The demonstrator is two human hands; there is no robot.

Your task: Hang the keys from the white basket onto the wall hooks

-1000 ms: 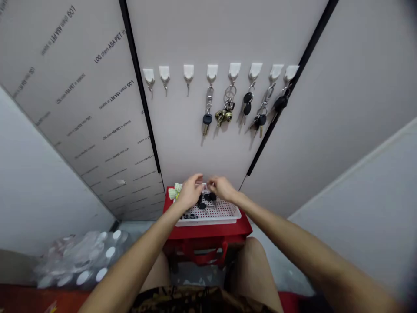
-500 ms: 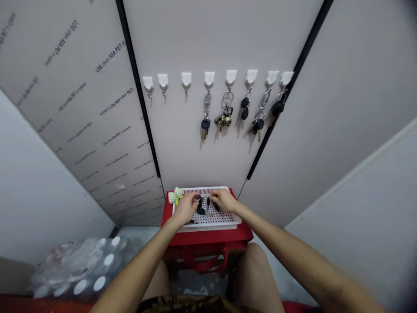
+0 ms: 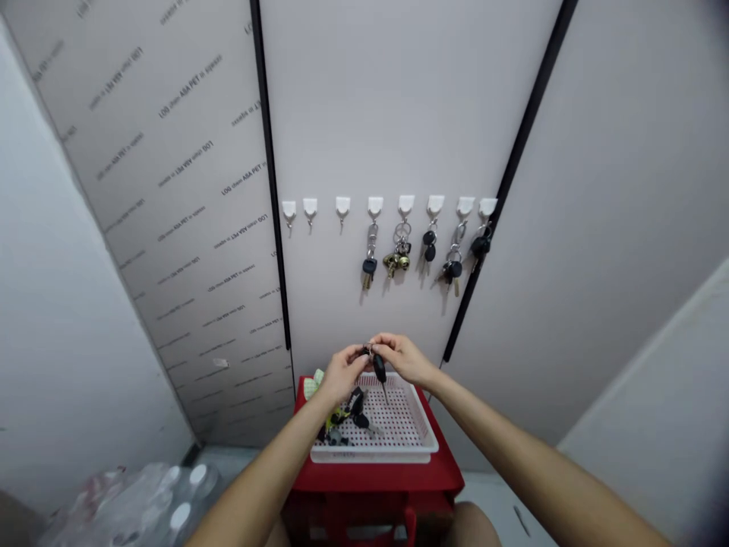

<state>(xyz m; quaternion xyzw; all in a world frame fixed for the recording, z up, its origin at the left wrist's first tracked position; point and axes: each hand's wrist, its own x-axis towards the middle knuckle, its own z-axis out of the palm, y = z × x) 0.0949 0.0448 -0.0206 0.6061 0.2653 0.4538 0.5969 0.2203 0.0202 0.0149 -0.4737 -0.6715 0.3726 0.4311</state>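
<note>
My left hand (image 3: 344, 374) and my right hand (image 3: 403, 357) meet above the basket, both pinching the ring of a key (image 3: 380, 369). The key has a black head, and its metal blade points down. Below them stands a white perforated basket (image 3: 422, 425). More black-headed keys (image 3: 358, 414) lie at its left side, partly behind my left forearm. A pale green checked bow (image 3: 312, 385) shows at the basket's far left corner.
A row of white hooks (image 3: 375, 206) runs along the wall panel; several on the right carry key bunches (image 3: 397, 260). The basket rests on a red surface (image 3: 387, 479). Wrapped bottles (image 3: 142, 509) stand on the floor at lower left.
Both hands have risen out of the basket with a key between them. The other keys stay in the basket. My view has tilted up, so the hooks sit lower.
</note>
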